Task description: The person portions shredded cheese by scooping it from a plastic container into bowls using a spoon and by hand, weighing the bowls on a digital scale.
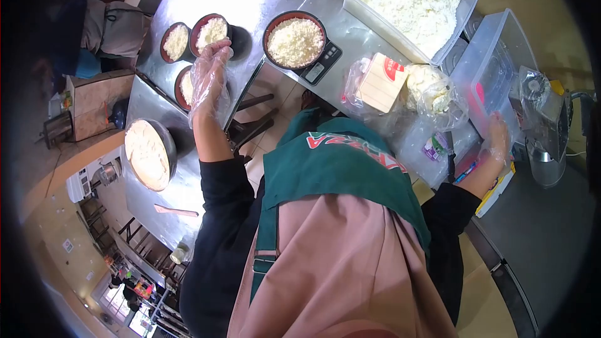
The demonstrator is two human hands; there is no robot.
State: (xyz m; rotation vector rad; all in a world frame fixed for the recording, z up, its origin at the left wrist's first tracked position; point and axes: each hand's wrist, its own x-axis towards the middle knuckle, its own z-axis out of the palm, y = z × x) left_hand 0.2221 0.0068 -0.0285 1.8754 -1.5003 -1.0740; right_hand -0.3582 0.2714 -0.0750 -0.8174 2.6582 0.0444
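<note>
My left hand [211, 75], in a clear plastic glove, reaches to the near rim of a dark bowl [211, 32] of white crumbly stuff. Its fingers are pressed together; what they hold, if anything, is hidden. Two similar bowls stand beside it, one at the left [175, 42] and one partly behind the glove [184, 87]. My right hand [498, 139], also gloved, is at the lower edge of a clear plastic bin [494, 66]; its fingers are blurred. A larger filled bowl [294, 42] sits on a black scale [323, 62] between the hands.
A tub of white crumbles [410, 6] stands at the back right. Near it lie a wrapped pale block [380, 82] and a bag of white stuff [432, 91]. A wide bowl of pale mixture [149, 154] and a spatula [176, 211] are at the left.
</note>
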